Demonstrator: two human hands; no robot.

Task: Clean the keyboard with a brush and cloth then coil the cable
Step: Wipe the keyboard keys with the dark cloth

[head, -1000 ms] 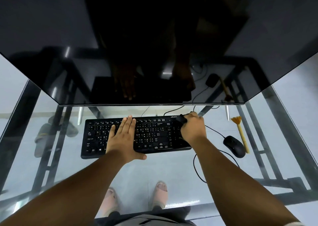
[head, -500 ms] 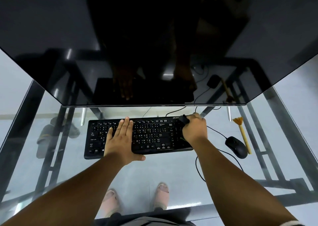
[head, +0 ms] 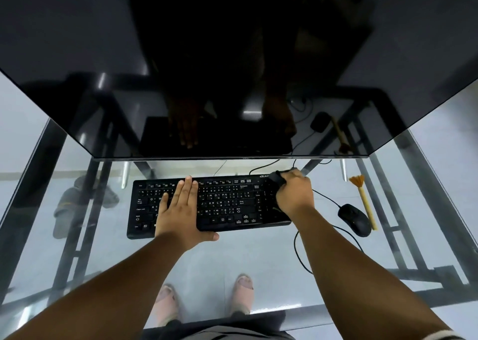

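My right hand (head: 293,194) covers keyboard (head: 225,205) right end; dark cloth (head: 276,177) mostly hidden in my fist. My left hand (head: 178,210) hides keys. Key legends too small to read.

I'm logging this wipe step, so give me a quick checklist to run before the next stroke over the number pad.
1. Keyboard held steady: ok, the left hand lies flat on its left keys.
2. Cloth in grip: ok, the right hand grips a dark cloth at the keyboard's far right corner.
3. Mouse clear of the stroke: ok, it lies apart, to the right.
4. Brush out of the way: ok, beyond the mouse on the glass table.
5. Keyboard cable free: cannot tell, it runs under the monitor.
6. Keys clean: cannot tell.
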